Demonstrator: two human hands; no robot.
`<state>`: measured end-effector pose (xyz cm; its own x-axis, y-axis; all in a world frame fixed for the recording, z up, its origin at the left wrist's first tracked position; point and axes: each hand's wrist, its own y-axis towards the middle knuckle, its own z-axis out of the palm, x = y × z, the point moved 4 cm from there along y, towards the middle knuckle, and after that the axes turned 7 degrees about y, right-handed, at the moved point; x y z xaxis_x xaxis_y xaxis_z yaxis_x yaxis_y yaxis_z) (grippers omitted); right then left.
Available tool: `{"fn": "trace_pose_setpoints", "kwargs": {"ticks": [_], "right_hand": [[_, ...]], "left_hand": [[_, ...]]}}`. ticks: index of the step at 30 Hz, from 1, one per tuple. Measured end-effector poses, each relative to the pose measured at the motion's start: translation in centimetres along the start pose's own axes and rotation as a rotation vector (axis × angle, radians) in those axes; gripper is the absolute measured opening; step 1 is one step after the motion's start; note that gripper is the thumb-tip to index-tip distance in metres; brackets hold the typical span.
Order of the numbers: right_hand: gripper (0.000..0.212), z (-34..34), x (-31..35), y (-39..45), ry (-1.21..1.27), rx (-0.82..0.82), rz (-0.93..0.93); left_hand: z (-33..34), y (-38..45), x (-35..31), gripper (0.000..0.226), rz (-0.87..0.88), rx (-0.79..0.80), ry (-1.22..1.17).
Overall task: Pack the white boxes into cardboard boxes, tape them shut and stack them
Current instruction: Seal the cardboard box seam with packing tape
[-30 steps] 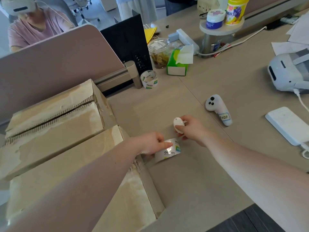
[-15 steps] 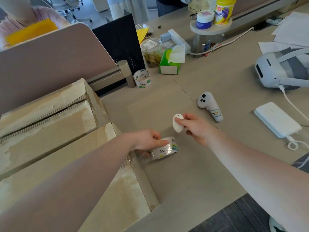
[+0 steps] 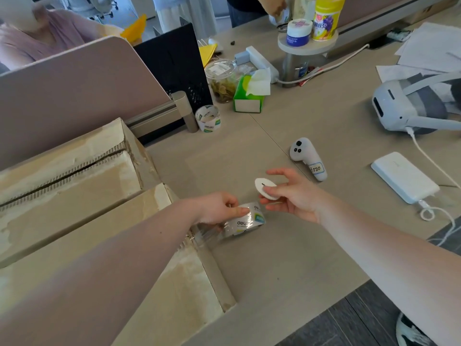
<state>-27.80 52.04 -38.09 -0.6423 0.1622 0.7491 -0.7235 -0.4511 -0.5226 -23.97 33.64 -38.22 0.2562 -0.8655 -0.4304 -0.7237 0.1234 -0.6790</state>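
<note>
Two closed cardboard boxes lie side by side on the left of the desk: the near cardboard box [image 3: 154, 278] under my left forearm and the far cardboard box [image 3: 74, 171] behind it. My left hand [image 3: 219, 208] grips a roll of clear tape [image 3: 245, 221] just off the near box's right end, and a strip of tape runs from the roll back to that box. My right hand [image 3: 291, 196] pinches a small white oval cutter [image 3: 265, 188] right above the roll. No white boxes are visible.
A second tape roll [image 3: 208, 118] stands by the desk divider [image 3: 82, 88]. A white controller [image 3: 308, 158], a white power bank [image 3: 404, 177] with cable and a headset [image 3: 409, 106] lie to the right. A tissue box [image 3: 249, 96] and jar [image 3: 222, 78] sit behind. A person sits beyond the divider.
My right hand has turned so the white cutter faces up, with fingers spread wider. My left hand keeps its hold on the tape roll at the near box's end.
</note>
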Motion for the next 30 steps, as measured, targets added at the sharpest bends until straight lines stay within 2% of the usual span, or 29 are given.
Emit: {"fn": "trace_pose_setpoints", "kwargs": {"ticks": [1,4,9,14,18,25,30], "right_hand": [[0.031,0.2,-0.2,-0.1,-0.004,0.039,0.028],[0.024,0.8,-0.6,-0.6,-0.115,0.116,0.06],[0.003,1.9,-1.0,-2.1,-0.292,0.066,-0.067],[0.016,3.3,-2.7,-4.5,-0.593,0.033,-0.143],[0.017,5.5,-4.3,-5.7,-0.74,0.018,-0.221],[0.021,7.3,-6.3,-5.2,-0.802,-0.083,-0.282],[0.021,8.2,-6.3,-4.6,-0.76,-0.14,-0.338]], "left_hand": [[0.0,0.0,-0.1,0.037,0.005,-0.006,0.019],[-0.1,0.0,-0.1,0.035,0.017,-0.019,0.001],[0.2,0.2,0.1,0.034,-0.014,0.03,0.008],[0.2,0.3,0.0,0.027,-0.073,0.139,-0.164],[0.3,0.3,-0.5,0.023,-0.061,0.203,-0.193],[0.3,0.8,-0.3,0.031,-0.041,0.156,-0.161],[0.1,0.8,-0.3,0.022,-0.019,0.106,-0.09]]}}
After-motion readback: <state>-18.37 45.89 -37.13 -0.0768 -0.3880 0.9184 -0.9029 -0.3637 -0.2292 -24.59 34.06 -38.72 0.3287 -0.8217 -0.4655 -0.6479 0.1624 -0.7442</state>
